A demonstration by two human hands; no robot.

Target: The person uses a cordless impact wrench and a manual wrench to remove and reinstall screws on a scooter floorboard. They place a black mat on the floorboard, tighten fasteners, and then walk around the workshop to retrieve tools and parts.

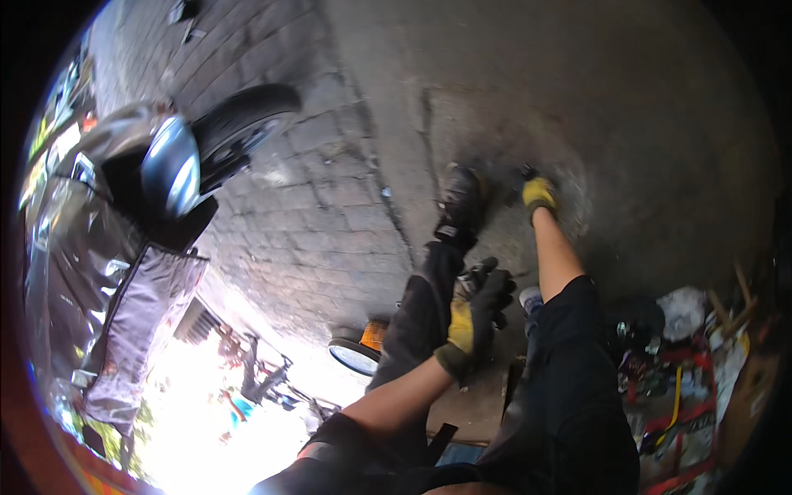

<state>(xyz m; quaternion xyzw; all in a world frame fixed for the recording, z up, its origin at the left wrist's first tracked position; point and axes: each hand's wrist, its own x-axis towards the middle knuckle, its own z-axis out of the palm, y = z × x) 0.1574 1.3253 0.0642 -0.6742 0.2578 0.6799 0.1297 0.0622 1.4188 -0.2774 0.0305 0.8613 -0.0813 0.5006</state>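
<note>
My left hand point(475, 318), in a yellow and dark work glove, is above my knees with its fingers bent. A small greyish metal part point(472, 276) appears to sit in its grip; its exact kind is unclear. Farther out, my right hand point(539, 190), in a matching glove, reaches down close to the stained concrete floor point(594, 124). Its dark fingers blend with a small dark shape near the ground, so what it holds or touches is hidden. Between the hands and to the left stands my black boot point(461, 201).
A partly covered motorcycle with a tyre point(247, 111) and blue fender point(172, 167) stands left on paving bricks point(297, 229). An orange container point(374, 335) and round pale-faced object point(352, 357) sit beside my leg. Red racks of tools point(668, 427) and a plastic bag point(682, 312) lie right.
</note>
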